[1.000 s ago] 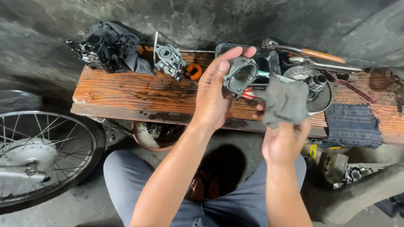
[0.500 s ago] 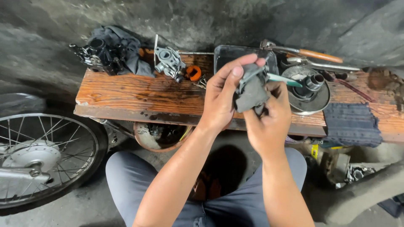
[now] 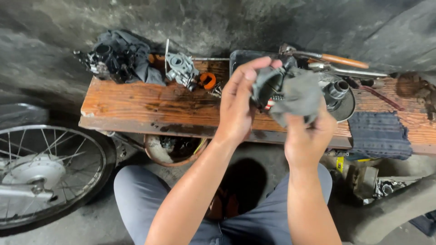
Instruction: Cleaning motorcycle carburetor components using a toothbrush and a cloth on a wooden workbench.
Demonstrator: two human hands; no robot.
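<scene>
My left hand (image 3: 240,102) grips a dark round engine part (image 3: 267,86) and holds it above the wooden bench (image 3: 150,109). My right hand (image 3: 306,136) clutches a grey rag (image 3: 297,97) and presses it against that part, which the cloth partly hides. Both hands are close together over the bench's middle.
On the bench lie a dark engine piece on a cloth (image 3: 116,61), a silver carburettor (image 3: 181,68), an orange ring (image 3: 209,80), a metal dish with a fitting (image 3: 338,97), a wooden-handled tool (image 3: 336,59) and a blue cloth (image 3: 379,135). A spoked wheel (image 3: 43,174) stands left. A bowl (image 3: 175,149) sits beneath.
My right hand has come up with the rag from below the part and now covers it. My left hand has turned the part a little.
</scene>
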